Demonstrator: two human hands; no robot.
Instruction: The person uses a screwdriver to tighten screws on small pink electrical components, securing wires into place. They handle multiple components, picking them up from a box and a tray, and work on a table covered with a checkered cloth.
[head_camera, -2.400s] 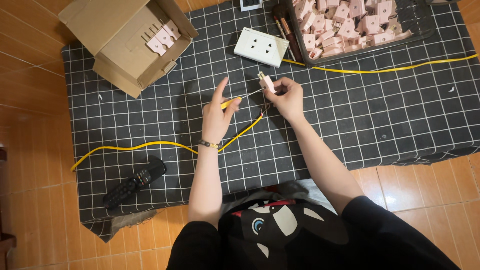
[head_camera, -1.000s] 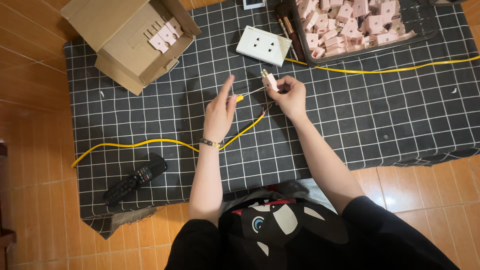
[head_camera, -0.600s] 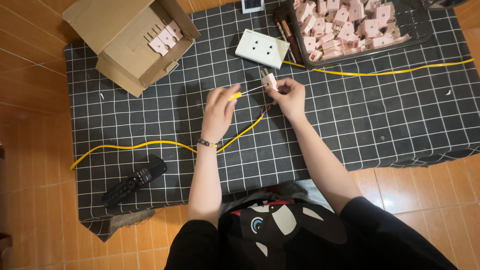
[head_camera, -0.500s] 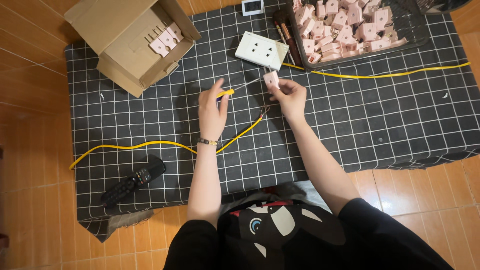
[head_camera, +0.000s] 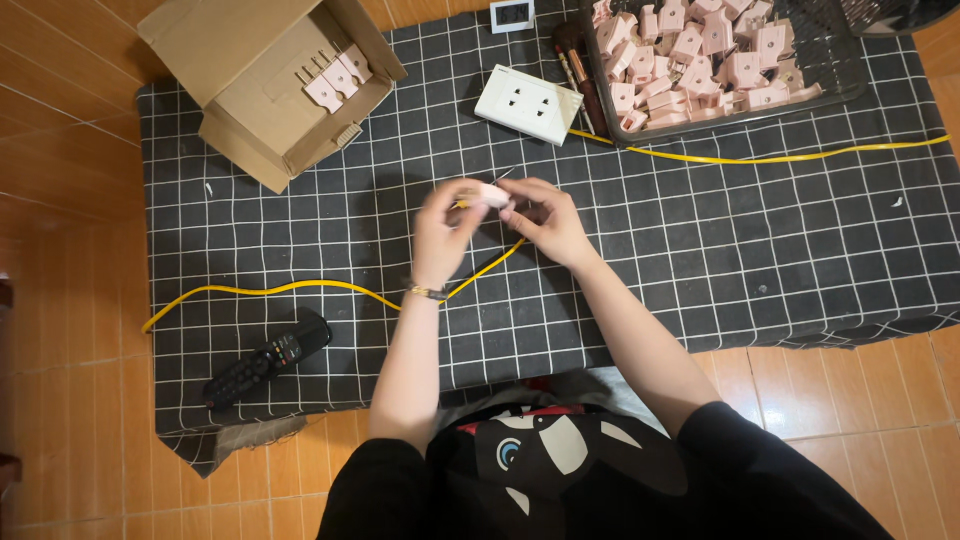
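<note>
Grip: we see both hands meeting on one small pink plug part (head_camera: 488, 194); the left hand (head_camera: 445, 230) pinches it from the left and the right hand (head_camera: 548, 222) closes its fingertips on it from the right.
Held thing: the pink plug part sits above the black checked cloth (head_camera: 700, 260), between the two sets of fingertips; most of it is covered by fingers, so we cannot tell its exact shape.
Tool: a thin dark tip (head_camera: 505, 175) sticks up just beyond the right fingers; we cannot make out what it is or which hand carries it.
Cable: a yellow cable (head_camera: 290, 288) runs from under the hands toward the left edge of the cloth; its end at the grip is hidden by the palms.
Wrist: a thin bracelet (head_camera: 425, 291) rings the left wrist.
Beyond the grip: a white socket plate (head_camera: 527, 104) lies on the cloth, just past the hands.
Up and right: a dark wire basket (head_camera: 820, 70) holds a heap of pink plug parts (head_camera: 700, 50), its top cut off by the frame; a second yellow cable (head_camera: 780, 158) runs along its near side.
Up and left: an open cardboard box (head_camera: 270, 110) holds a few more pink parts (head_camera: 338, 78).
Down and left: a black remote control (head_camera: 268, 357) lies near the cloth's near edge.
Floor: orange tiles (head_camera: 70, 250) surround the cloth.
</note>
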